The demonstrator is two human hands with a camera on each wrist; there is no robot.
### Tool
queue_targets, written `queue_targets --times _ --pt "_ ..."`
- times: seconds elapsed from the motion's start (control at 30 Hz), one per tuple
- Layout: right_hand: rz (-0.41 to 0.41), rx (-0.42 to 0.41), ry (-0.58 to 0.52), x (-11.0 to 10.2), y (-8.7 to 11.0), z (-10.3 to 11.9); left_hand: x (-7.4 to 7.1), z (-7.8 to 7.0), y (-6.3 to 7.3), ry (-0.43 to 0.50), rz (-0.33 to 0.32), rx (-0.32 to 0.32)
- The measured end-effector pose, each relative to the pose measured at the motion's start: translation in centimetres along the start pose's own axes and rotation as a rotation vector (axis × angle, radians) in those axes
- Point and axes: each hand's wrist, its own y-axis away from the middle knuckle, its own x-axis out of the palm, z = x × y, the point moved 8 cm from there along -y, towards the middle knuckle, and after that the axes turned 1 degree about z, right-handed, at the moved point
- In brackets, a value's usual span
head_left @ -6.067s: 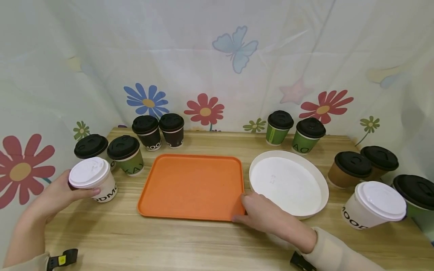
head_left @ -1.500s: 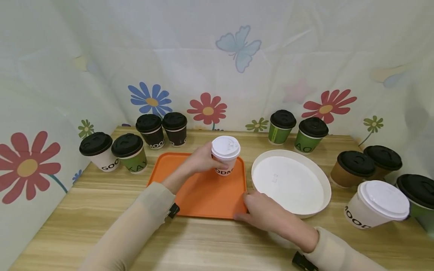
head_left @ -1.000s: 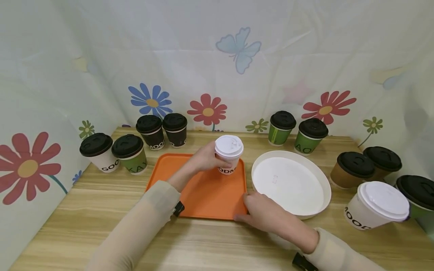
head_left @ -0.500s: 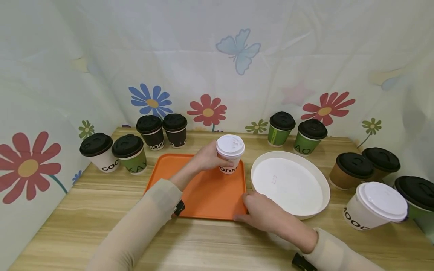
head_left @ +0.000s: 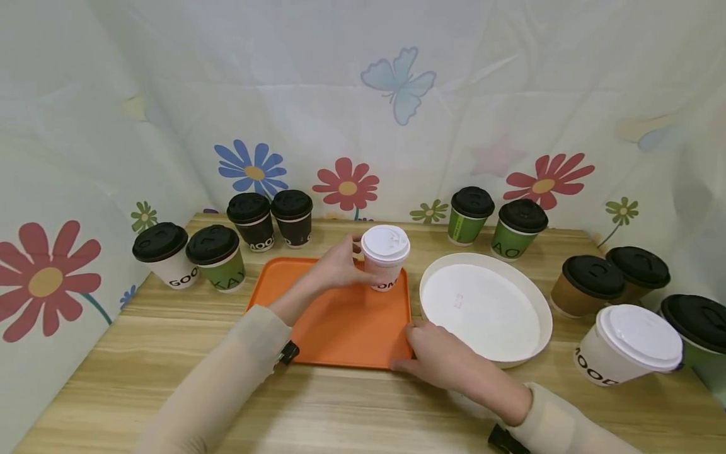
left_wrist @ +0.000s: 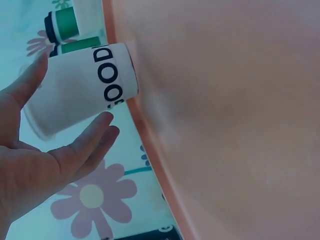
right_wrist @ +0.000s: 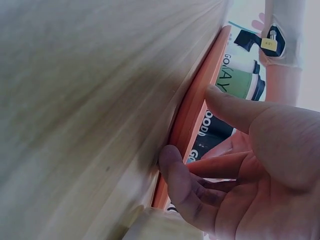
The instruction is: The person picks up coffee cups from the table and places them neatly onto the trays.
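A white paper cup (head_left: 386, 255) with a white lid stands upright on the far right part of the orange tray (head_left: 340, 328). My left hand (head_left: 337, 265) is around its left side with fingers spread and loosened. In the left wrist view, the cup (left_wrist: 85, 90) has its base on the tray, and a gap shows between it and the lower fingers of the left hand (left_wrist: 45, 160). At the tray's near right corner, my right hand (head_left: 439, 353) pinches the rim. The right wrist view shows the thumb and a finger of the right hand (right_wrist: 250, 165) on either side of that tray edge (right_wrist: 192, 115).
A round white dish (head_left: 488, 309) stands close to the tray's right. Black-lidded cups line the left and back, among them a green cup (head_left: 217, 258) and a dark cup (head_left: 292, 217). Brown cups (head_left: 587, 287) and another white-lidded cup (head_left: 626, 347) stand at the right.
My left hand carried the white-lidded cup from the table's left onto the tray, then shifted it slightly right. Now its fingers have loosened from the cup. The right hand stays at the tray corner.
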Motion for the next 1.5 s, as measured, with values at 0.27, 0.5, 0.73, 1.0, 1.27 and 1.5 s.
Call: queue_targets --times 0.27,0.5,0.73,1.0,1.27,1.5 --pt "0.007 0.020 0.001 0.1 0.0 -0.2 -1.9 1.9 2.0 0.040 0.037 -0.073" --pt "-0.004 0.020 -0.010 0.3 0.2 -0.3 -3.8 4.0 4.4 0.056 0.042 -0.085" --pt "-0.007 0.017 0.000 0.3 0.2 -0.3 -6.9 6.4 7.1 0.115 0.035 -0.088" --pt "0.000 0.016 -0.008 0.4 0.2 -0.2 -9.8 7.9 10.6 0.079 0.035 -0.087" --pt "-0.008 0.003 0.010 0.1 0.3 0.0 -12.5 8.5 13.4 0.032 0.023 -0.052" --pt "-0.007 0.006 -0.009 0.2 0.3 0.0 -14.5 9.5 15.2 -0.070 -0.008 -0.127"
